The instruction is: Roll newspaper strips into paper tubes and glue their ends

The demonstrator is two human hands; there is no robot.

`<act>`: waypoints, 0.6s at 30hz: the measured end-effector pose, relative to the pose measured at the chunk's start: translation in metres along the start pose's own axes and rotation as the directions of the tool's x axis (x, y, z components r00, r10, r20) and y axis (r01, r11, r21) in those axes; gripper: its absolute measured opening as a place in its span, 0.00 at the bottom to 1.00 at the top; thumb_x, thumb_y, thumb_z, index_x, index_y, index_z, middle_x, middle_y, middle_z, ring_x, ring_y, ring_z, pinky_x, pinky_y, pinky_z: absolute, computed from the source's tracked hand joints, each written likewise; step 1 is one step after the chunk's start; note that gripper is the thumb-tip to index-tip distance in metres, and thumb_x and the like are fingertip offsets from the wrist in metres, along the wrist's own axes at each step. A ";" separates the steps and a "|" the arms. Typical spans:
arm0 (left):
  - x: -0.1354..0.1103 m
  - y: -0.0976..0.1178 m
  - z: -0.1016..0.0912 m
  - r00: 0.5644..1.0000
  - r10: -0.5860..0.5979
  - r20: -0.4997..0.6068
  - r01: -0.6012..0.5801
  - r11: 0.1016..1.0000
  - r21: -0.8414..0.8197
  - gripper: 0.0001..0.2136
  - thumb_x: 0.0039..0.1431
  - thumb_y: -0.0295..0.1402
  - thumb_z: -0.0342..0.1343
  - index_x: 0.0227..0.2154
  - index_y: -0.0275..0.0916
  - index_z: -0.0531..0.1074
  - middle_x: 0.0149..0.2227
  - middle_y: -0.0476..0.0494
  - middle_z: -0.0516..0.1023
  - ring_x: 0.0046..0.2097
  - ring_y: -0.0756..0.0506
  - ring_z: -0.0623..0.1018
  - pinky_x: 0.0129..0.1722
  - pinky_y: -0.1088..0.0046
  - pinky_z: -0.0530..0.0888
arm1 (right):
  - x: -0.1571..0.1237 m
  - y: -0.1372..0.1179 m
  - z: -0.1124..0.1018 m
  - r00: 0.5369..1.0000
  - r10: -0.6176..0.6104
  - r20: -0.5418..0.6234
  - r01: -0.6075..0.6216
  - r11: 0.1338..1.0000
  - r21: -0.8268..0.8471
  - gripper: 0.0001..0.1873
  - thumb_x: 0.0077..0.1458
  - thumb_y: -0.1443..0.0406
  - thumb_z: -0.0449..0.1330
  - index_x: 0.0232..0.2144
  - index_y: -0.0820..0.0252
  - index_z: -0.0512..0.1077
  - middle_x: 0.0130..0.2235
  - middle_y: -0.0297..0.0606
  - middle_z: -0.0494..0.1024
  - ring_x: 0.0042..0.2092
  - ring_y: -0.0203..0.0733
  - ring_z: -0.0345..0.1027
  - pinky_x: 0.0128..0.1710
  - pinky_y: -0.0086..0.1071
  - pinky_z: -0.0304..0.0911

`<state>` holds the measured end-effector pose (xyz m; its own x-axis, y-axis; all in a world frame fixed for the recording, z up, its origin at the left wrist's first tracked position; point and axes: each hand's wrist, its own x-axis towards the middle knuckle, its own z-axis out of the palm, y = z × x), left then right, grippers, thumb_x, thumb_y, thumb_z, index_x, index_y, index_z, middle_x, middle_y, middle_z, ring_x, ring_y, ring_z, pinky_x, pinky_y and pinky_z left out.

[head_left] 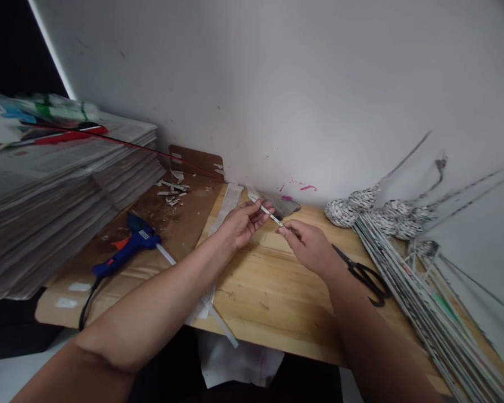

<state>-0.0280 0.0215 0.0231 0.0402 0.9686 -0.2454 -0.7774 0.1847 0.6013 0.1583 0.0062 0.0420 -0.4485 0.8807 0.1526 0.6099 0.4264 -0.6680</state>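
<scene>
Gripping thin paper roll (271, 214) at both ends, just above the tabletop (269, 296), near its back edge, about mid-width. Pinching the far end with left hand (244, 224), closed round it. Pinching the near end with right hand (308, 246), thumb and forefinger shut on it. Just right of right hand, flat on the wood: black scissors (363, 274). Along the right edge: bundle of paper tubes (424, 296). Toward the back right corner: coiled paper balls (361, 207). Toward the left edge, on cardboard sheet (185, 224): blue glue gun (128, 249), with paper scraps (172, 193) behind it. At far left: tall newspaper stack (63, 190).
</scene>
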 end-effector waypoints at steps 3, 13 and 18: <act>0.000 0.001 0.000 1.000 0.003 0.001 -0.003 1.000 0.012 0.06 0.65 0.24 0.53 0.30 0.33 0.71 0.34 0.38 0.82 0.33 0.48 0.83 0.30 0.78 0.78 | 0.000 0.001 0.000 1.000 -0.022 -0.018 0.022 0.999 -0.039 0.18 0.65 0.56 0.50 0.35 0.60 0.74 0.26 0.35 0.70 0.29 0.39 0.61 0.30 0.31 0.55; 0.003 0.003 -0.001 1.000 0.017 -0.009 -0.017 0.999 0.045 0.07 0.64 0.24 0.53 0.30 0.32 0.73 0.33 0.40 0.81 0.32 0.49 0.82 0.31 0.79 0.79 | 0.001 0.002 0.004 0.995 -0.046 -0.090 0.033 0.991 -0.133 0.15 0.63 0.58 0.52 0.34 0.58 0.75 0.25 0.35 0.71 0.28 0.39 0.62 0.29 0.31 0.53; 0.003 0.003 0.000 1.000 0.017 0.013 -0.018 0.999 0.037 0.09 0.63 0.21 0.54 0.28 0.32 0.74 0.29 0.44 0.80 0.33 0.50 0.82 0.34 0.81 0.79 | 0.001 0.005 0.003 0.975 0.116 0.192 -0.147 0.976 0.158 0.21 0.65 0.53 0.47 0.35 0.59 0.74 0.21 0.30 0.66 0.21 0.36 0.56 0.24 0.30 0.52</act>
<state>-0.0305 0.0254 0.0242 0.0352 0.9738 -0.2247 -0.7544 0.1734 0.6331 0.1589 0.0086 0.0361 -0.4919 0.8680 -0.0684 0.5581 0.2541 -0.7899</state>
